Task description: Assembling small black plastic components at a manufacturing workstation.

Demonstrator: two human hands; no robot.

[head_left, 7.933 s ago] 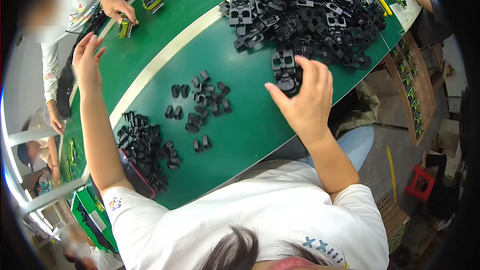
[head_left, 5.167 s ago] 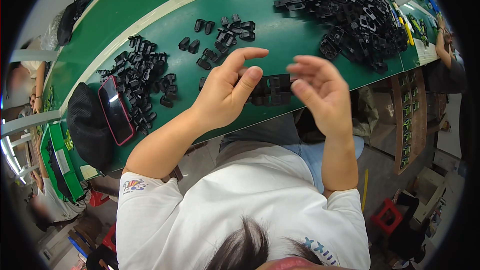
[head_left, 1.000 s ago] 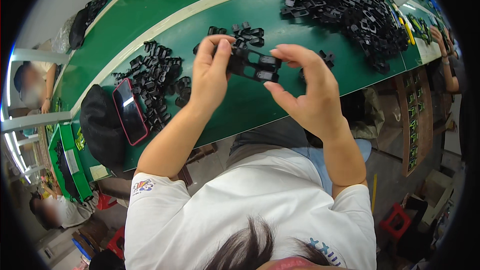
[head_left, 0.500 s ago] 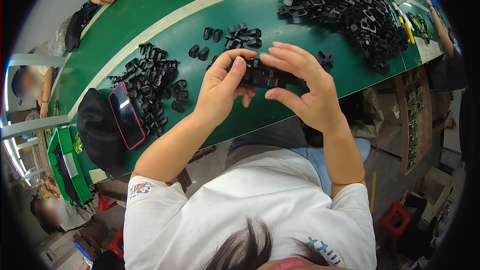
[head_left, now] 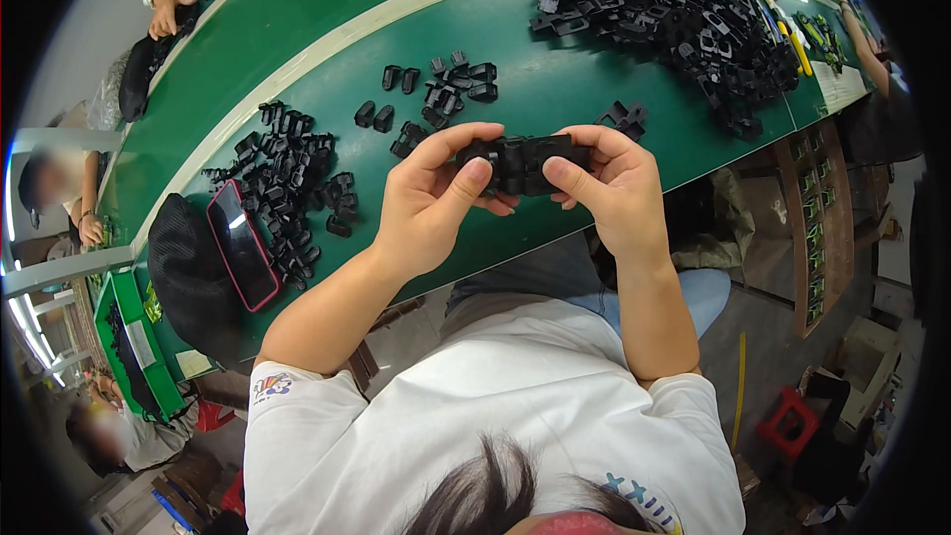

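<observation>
Between my two hands, above the green bench near its front edge, is a black plastic part. My left hand grips its left end, thumb on top and fingers curled behind. Its right end is pinched in my right hand, with the thumb pressed on the upper face. My fingers cover much of the part, so I cannot tell whether it is one piece or two joined. Just beyond my left hand lie several small black plastic pieces. A flat black bracket rests beyond my right hand.
A big heap of black brackets covers the far right of the bench. Small black parts are piled at the left, beside a red-edged phone and a black mesh cap. A co-worker's hand is at the far left.
My right hand, spread apart before, has closed on the black part's right end. My left hand has turned slightly, its thumb now on the part. The view has shifted a little.
</observation>
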